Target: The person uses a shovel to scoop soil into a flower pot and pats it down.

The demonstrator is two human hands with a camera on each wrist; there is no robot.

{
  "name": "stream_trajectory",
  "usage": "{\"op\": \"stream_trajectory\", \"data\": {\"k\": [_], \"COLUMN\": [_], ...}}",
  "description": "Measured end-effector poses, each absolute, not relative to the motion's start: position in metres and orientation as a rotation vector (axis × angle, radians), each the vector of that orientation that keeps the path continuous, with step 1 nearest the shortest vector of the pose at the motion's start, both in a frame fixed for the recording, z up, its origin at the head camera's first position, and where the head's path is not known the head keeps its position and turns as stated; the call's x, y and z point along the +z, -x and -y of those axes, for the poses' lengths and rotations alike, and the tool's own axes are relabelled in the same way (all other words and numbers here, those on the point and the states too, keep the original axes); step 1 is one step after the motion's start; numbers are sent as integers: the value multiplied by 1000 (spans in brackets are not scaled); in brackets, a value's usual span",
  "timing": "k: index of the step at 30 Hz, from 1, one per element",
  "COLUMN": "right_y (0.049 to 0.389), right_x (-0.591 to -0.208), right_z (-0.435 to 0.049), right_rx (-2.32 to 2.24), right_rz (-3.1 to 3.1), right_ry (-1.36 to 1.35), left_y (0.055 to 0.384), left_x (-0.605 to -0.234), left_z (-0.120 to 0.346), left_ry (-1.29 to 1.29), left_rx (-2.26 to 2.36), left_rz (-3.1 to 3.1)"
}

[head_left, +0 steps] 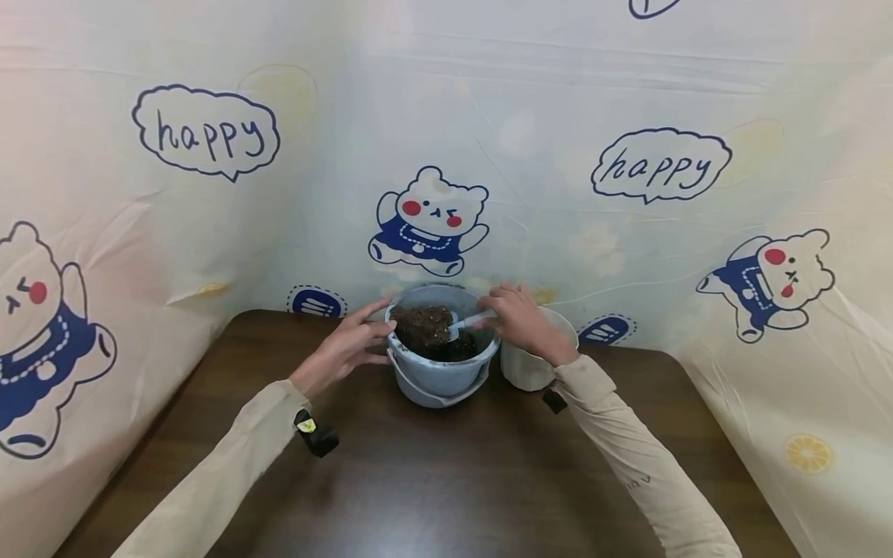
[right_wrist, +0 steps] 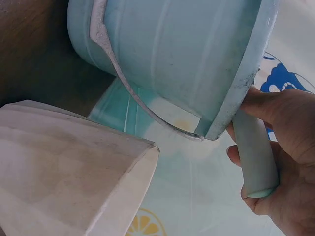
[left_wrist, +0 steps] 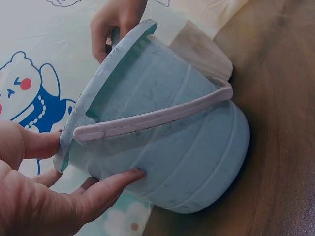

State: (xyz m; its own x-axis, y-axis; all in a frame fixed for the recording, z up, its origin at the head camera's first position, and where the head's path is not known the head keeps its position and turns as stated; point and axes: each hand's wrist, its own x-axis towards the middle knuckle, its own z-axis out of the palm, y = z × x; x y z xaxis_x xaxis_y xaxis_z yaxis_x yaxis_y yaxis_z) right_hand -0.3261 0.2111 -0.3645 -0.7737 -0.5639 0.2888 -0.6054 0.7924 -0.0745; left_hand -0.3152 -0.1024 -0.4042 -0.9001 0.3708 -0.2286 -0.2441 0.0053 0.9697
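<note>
A light blue bucket (head_left: 432, 378) stands upright on the table with dark soil (head_left: 422, 329) inside. My left hand (head_left: 349, 345) holds its left side, thumb at the rim (left_wrist: 66, 152) and the other fingers spread about the rim and outer wall (left_wrist: 162, 162). Above the bucket's right rim, my right hand (head_left: 519, 316) grips the handle (right_wrist: 256, 155) of a small pale blue trowel (head_left: 474, 319). The trowel's blade is down among the soil in the bucket, partly covered by it. A pale bail handle (left_wrist: 157, 116) hangs down the front of the bucket.
Close by the bucket's right side, partly under my right forearm, stands a whitish pot (head_left: 525, 366). The dark brown table (head_left: 418, 473) ends at a printed cloth (head_left: 544, 194) hung behind and along both sides.
</note>
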Motion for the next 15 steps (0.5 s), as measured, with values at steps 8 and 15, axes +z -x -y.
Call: {"op": "stream_trajectory", "data": {"k": [8, 15], "right_y": [320, 318], "right_x": [-361, -360], "right_z": [-218, -233], "right_rx": [311, 293], "right_rz": [2776, 2745], "right_ry": [-871, -864], "left_y": [316, 316], "left_x": [-405, -406], "left_z": [104, 106], "left_ry": [-156, -185], "left_rx": [1939, 1937], "left_rz": [-1863, -1873]}}
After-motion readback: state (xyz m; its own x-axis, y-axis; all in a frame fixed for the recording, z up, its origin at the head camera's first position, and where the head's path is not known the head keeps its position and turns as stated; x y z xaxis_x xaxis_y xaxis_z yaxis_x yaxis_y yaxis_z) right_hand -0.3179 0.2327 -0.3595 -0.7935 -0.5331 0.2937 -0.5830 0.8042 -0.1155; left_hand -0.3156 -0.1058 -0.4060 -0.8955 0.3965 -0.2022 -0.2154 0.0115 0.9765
